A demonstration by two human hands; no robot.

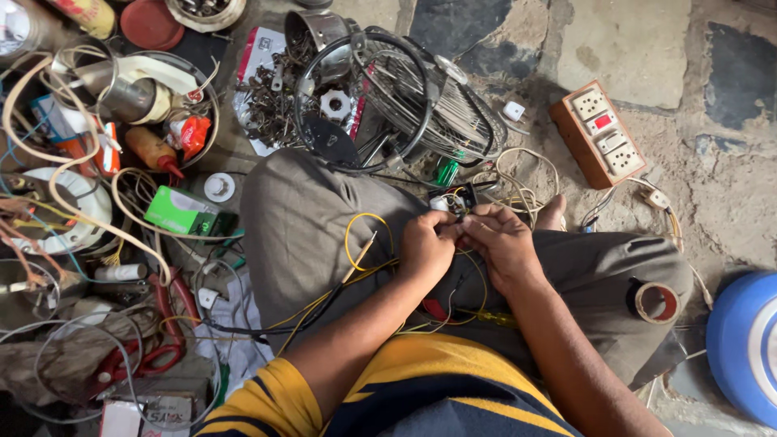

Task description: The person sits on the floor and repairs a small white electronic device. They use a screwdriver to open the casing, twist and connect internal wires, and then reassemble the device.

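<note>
I sit cross-legged on a stone floor in grey trousers. My left hand (426, 245) and my right hand (500, 239) meet over my lap, fingertips pinched on thin wires beside a small black part with white pieces (452, 200). Yellow wires (356, 235) loop from my hands across my left thigh, with a red wire (435, 310) under my wrists. Which wire each hand grips is hidden by the fingers.
A wire fan guard (421, 97) lies ahead with a pile of screws (271, 101). A brown socket board (599, 133) sits front right, a tape roll (655, 301) on my right knee, a blue disc (745, 344) far right. Cables, a green box (180, 212) and red pliers (137, 356) clutter the left.
</note>
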